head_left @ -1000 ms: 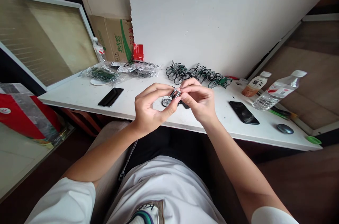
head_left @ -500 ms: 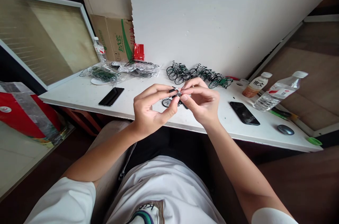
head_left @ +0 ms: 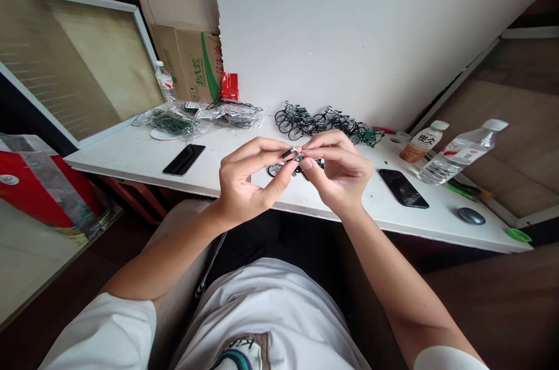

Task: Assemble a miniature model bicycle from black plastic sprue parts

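Observation:
My left hand (head_left: 253, 183) and my right hand (head_left: 343, 178) meet above the front of the table. Between their fingertips is a small silver miniature bicycle handlebar (head_left: 293, 152) with a black grip. Thumb and fingers of my left hand pinch its left side. My right fingertips are closed on its other side, and they hide part of it. Just behind and below the hands, a partly covered black miniature bicycle (head_left: 275, 171) lies on the table, one spoked wheel showing.
Several miniature bicycles (head_left: 325, 122) stand clustered at the back of the white table (head_left: 236, 151). Plastic-bagged parts (head_left: 174, 121) lie at back left. One phone (head_left: 184, 160) is on the left, another phone (head_left: 402, 188) on the right, near two bottles (head_left: 463, 151) and a mouse-like dark object (head_left: 471, 215).
My right hand has shifted slightly right and its fingers have spread a little. The handlebar has moved slightly to the right, and more of the bicycle behind the hands shows.

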`<state>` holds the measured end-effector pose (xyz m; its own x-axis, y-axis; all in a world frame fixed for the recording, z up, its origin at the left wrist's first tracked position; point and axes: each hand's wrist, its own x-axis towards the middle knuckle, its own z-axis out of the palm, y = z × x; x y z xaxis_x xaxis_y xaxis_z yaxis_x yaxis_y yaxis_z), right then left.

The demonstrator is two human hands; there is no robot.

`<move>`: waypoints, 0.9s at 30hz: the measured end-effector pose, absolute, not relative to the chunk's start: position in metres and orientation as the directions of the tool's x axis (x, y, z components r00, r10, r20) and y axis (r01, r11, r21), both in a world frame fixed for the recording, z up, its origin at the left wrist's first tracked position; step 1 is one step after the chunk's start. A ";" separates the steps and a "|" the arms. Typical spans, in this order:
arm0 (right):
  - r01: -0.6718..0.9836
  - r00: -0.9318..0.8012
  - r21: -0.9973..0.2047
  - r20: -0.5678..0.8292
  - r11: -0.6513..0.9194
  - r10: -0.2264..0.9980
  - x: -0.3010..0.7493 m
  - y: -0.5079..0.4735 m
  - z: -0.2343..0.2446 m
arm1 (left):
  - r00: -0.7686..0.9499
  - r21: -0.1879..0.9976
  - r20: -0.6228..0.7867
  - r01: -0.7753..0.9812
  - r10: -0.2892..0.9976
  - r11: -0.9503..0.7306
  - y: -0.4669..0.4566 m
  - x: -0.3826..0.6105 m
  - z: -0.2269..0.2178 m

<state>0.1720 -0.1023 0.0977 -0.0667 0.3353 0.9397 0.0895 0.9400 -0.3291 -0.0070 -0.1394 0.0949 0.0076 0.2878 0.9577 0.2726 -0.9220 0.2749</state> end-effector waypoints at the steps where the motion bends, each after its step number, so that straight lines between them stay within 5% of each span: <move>1: 0.110 -0.064 -0.321 0.942 0.941 0.329 0.172 -0.102 0.097 | 0.009 0.277 0.957 0.278 0.291 -0.920 -0.140 -0.007 0.095; 10: 0.131 -0.034 -0.281 0.957 0.951 0.287 0.170 -0.107 0.094 | -0.002 0.285 0.955 0.265 0.295 -0.921 -0.138 -0.007 0.091; 18: 0.018 -0.055 -0.473 0.879 0.881 0.473 0.170 -0.105 0.097 | -0.035 0.321 0.946 0.238 0.323 -0.916 -0.136 -0.005 0.092; 27: -0.084 -0.096 -0.550 0.834 0.831 0.543 0.163 -0.083 0.081 | -0.086 0.471 0.882 0.124 0.463 -0.874 -0.118 -0.005 0.084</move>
